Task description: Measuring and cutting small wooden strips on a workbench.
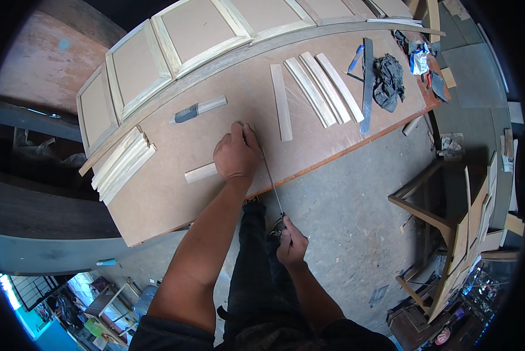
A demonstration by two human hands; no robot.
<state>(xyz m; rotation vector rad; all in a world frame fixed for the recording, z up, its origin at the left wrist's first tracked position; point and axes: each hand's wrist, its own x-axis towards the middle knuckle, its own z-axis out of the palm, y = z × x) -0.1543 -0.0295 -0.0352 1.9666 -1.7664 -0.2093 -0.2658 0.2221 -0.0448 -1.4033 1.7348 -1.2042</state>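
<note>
On the brown worktable [163,187], my left hand [238,153] is closed over a short pale wood strip [200,172], pressing it down near the front edge. Part of the strip is hidden under the fingers. My right hand [291,243], below the table edge, grips the dark handle of a saw [270,175]. Its long thin blade shows almost edge-on and runs up past the table edge beside my left hand. Whether the blade touches the wood, I cannot tell. Beyond my left hand lies another short wood strip [212,104] with a dark grey piece [186,113] at its end.
Several wood strips lie to the right [318,90] and in a stack at the left [122,167]. Framed panels [201,29] line the far side. A blue-grey flat bar [367,88] and crumpled black cloth [388,82] rest at right. A wooden frame [429,216] stands on the floor.
</note>
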